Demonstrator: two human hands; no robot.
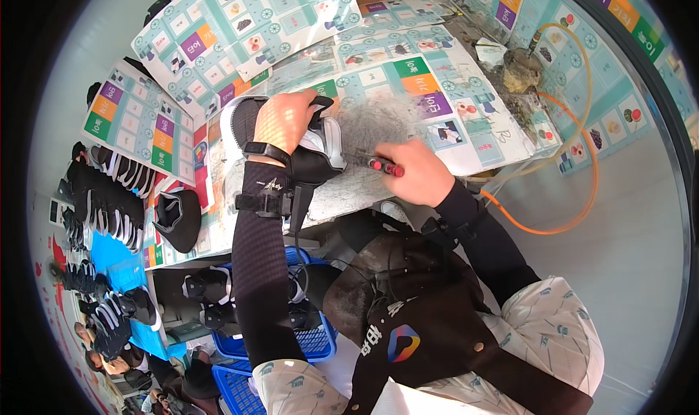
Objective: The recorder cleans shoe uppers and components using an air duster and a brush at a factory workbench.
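Centre of frame: left hand [284,120] pressed down on a black and white shoe [306,149], fingers curled over its upper and clamped on it. The shoe lies on the tabletop [349,189], just left of centre, toe end pointing toward upper left. A black strap and watch band sit at that wrist.

Right hand [419,171] just right of the shoe, fingers closed together around a small tool with a red handle [386,167]. The tool's tip points left and meets the shoe's pale side; the exact contact point is too small to make out.

Tabletop is covered with printed paper sheets [415,87] in teal, green, orange and purple blocks. A patch of grey smudge [378,124] spreads over the sheet just behind the shoe.

Upper right: an orange hose [582,196] loops off the tabletop edge, with a paler hose [575,44] beside it, and a crumpled dirty rag [520,69] near them.

Left of frame: another dark shoe upper [177,215] on the tabletop edge, rows of black and white shoes [102,196] further left.

Lower centre: blue plastic baskets [313,342] under the tabletop, holding more dark shoes. The person wears a dark apron [429,306].
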